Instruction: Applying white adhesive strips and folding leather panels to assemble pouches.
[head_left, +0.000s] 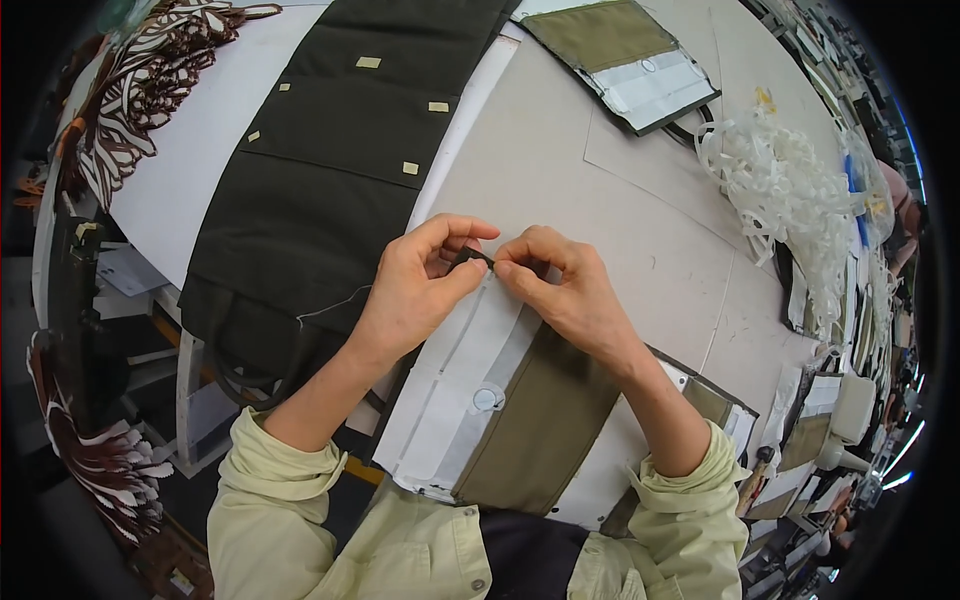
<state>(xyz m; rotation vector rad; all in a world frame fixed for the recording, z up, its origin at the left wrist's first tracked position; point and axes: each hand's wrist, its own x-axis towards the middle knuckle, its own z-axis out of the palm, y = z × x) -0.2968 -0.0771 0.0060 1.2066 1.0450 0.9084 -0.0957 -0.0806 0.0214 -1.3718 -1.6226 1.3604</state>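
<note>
A sewn panel (545,420) of olive fabric and white backing lies in front of me, with a small round disc (487,399) on its white part. At its far end, a short dark strip (474,257) is pinched between the thumb and fingertips of my left hand (412,288). My right hand (572,288) closes thumb to finger on the same dark strip, close beside the left. The exact join of strip and panel is hidden by my fingers. A loose pale thread (335,308) trails left of my left hand, over dark fabric.
A long dark fabric piece (330,190) with small tape patches and a looped handle (262,375) lies at left. Another olive-and-white panel (625,60) sits at the far side. White ribbon scraps (775,165) are heaped at right. Brown-and-white striped pieces (150,85) bunch at far left.
</note>
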